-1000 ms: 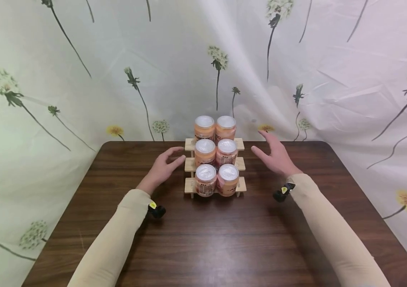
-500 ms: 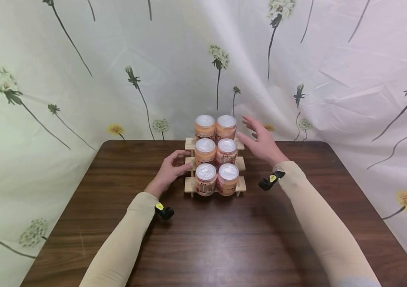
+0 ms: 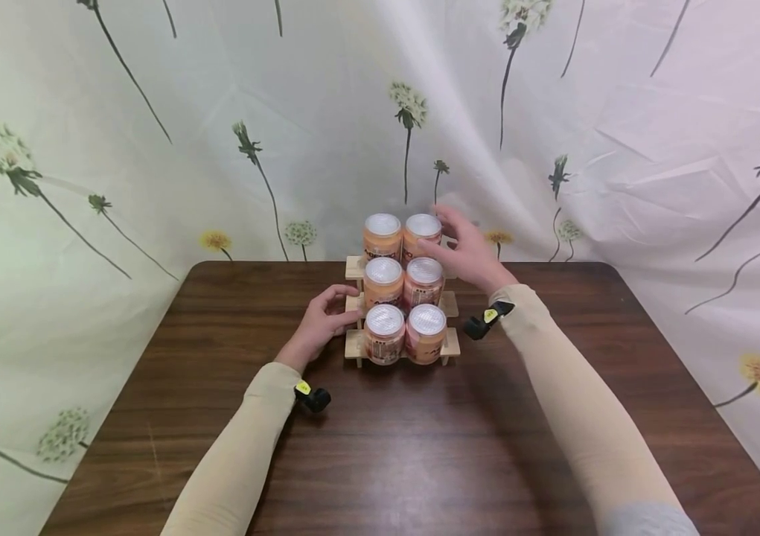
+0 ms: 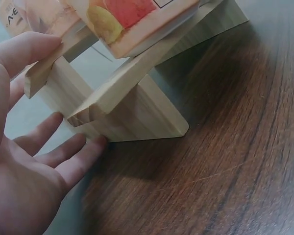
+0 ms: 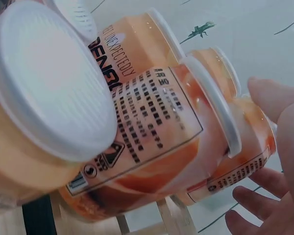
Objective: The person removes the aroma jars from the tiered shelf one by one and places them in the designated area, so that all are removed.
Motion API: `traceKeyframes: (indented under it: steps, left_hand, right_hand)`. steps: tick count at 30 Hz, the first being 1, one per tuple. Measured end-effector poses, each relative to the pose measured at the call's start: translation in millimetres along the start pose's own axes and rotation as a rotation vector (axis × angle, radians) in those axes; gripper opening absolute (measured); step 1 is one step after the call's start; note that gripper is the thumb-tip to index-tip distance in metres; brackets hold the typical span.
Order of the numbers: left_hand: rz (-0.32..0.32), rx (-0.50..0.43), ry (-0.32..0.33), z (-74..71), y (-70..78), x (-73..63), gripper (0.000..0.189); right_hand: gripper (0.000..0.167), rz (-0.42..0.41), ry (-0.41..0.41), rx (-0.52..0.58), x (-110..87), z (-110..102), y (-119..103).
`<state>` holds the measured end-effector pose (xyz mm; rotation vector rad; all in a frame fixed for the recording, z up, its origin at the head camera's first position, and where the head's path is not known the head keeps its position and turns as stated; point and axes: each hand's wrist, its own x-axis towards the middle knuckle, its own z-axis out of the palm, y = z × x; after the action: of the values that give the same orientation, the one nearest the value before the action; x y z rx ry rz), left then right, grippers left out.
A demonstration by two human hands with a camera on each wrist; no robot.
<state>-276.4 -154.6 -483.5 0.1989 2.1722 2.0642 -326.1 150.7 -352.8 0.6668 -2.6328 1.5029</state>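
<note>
A wooden three-tier rack point(image 3: 355, 344) bears several orange-labelled jars with clear lids, two to a tier. My left hand point(image 3: 318, 321) is at the rack's left side; in the left wrist view its thumb rests at a slat end point(image 4: 36, 81), while loosely spread fingers point(image 4: 71, 169) lie by the side leg. My right hand point(image 3: 470, 251) is around the back right jar point(image 3: 413, 244), thumb before it near the lid and fingers on its far right side. In the right wrist view these fingers point(image 5: 257, 203) are spread beside that jar, only lightly bent.
The rack stands near the back edge of a dark wood table point(image 3: 393, 439). A white curtain point(image 3: 326, 112) printed with dandelions hangs right behind it. In front of the back right jar stands the middle right jar point(image 3: 424, 286).
My right hand has moved left from beside the rack to the back right jar. My left hand has shifted right and slightly toward me, onto the rack's left side. Jars and rack stay put.
</note>
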Motion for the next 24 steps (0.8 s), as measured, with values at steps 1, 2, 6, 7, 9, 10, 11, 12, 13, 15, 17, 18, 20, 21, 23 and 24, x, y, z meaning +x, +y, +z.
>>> traceKeyframes:
  steps: [1,2,6,7,9,10,11,12,13,15,17,18,20,21,23,24]
  left_hand:
    - [0.001,0.000,0.000,0.2,-0.9,-0.2,0.042]
    - [0.001,-0.001,0.002,0.4,-1.6,-0.6,0.042]
    - [0.000,-0.021,0.005,1.1,-3.3,-1.7,0.044]
    - [-0.004,-0.026,0.005,1.4,-3.6,-1.7,0.044]
    - [-0.009,-0.031,0.005,1.9,-3.7,-1.9,0.045]
    - [-0.012,-0.032,0.003,2.1,-4.2,-1.6,0.046]
    - [-0.014,-0.035,0.004,2.4,-4.3,-1.5,0.045]
    - [-0.016,-0.038,0.005,2.6,-4.5,-1.2,0.045]
    - [-0.017,-0.039,0.006,2.7,-4.8,-0.9,0.045]
    - [-0.020,-0.044,0.009,3.0,-5.3,-0.3,0.044]
    - [-0.022,-0.050,0.014,3.3,-5.6,0.1,0.043]
    - [-0.021,-0.051,0.015,3.4,-5.5,0.1,0.043]
    - [-0.022,-0.052,0.017,4.2,-4.9,-0.1,0.045]
    - [-0.022,-0.053,0.020,4.5,-4.7,-0.1,0.045]
    - [-0.024,-0.053,0.023,5.0,-4.2,-0.2,0.046]
    - [-0.026,-0.052,0.026,5.2,-3.9,-0.3,0.047]
  right_hand:
    - [0.082,0.002,-0.005,0.001,1.2,1,0]
    - [0.083,0.008,-0.008,0.002,2.3,2,0]
    - [0.082,0.026,-0.014,0.011,5.0,5,0]
    - [0.082,0.029,-0.014,0.019,5.3,5,0]
    - [0.078,0.034,-0.011,0.029,6.1,6,0]
    - [0.077,0.035,-0.011,0.040,6.5,7,0]
    - [0.075,0.036,-0.009,0.050,7.1,7,0]
    - [0.073,0.038,-0.006,0.060,7.6,8,1]
    - [0.072,0.043,-0.003,0.069,8.1,8,1]
    - [0.068,0.051,0.003,0.092,9.4,8,1]
    - [0.065,0.060,0.011,0.112,10.5,9,2]
    - [0.064,0.063,0.016,0.123,11.2,9,2]
    - [0.063,0.074,0.026,0.144,12.7,9,3]
    - [0.063,0.079,0.031,0.157,13.3,9,3]
    - [0.065,0.093,0.039,0.182,14.0,9,4]
    - [0.066,0.100,0.043,0.194,14.5,10,4]
